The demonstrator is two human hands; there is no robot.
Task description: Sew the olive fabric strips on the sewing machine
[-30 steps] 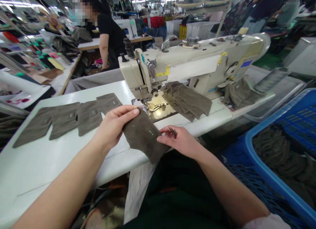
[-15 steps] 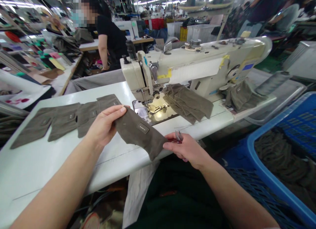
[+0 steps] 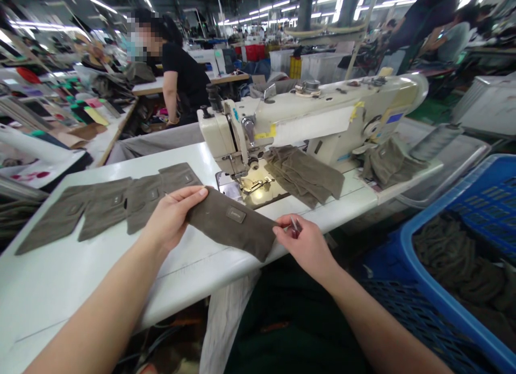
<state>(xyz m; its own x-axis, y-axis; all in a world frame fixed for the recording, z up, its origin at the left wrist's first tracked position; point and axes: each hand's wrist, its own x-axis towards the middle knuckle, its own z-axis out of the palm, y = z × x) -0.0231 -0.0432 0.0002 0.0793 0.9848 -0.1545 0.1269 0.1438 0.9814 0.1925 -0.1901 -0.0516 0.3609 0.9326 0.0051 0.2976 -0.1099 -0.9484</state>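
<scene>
Between my hands a dark olive fabric piece (image 3: 226, 226) with a small rectangular label is stretched above the table's front edge. My left hand (image 3: 173, 213) pinches its upper left corner, thumb on top. At the other end, my right hand (image 3: 304, 242) grips the right edge between thumb and fingers. Small thread snips (image 3: 296, 225) are tucked in that same hand, with the blade tips poking up. Just beyond the cloth stands a sewing machine (image 3: 258, 121), its needle area over a shiny metal plate (image 3: 258, 187).
Similar labelled pieces (image 3: 107, 202) lie in a row on the white table (image 3: 100, 277) at left. A fabric stack (image 3: 306, 172) rests under the machine arm. At right are a blue basket (image 3: 411, 256) holding fabric and a grey thread cone (image 3: 437, 140). A co-worker (image 3: 183, 73) stands behind.
The fabric piece is pulled straighter and flatter between my hands; its lower edge sagged before. My right hand has shifted slightly, and the view has tilted up a little.
</scene>
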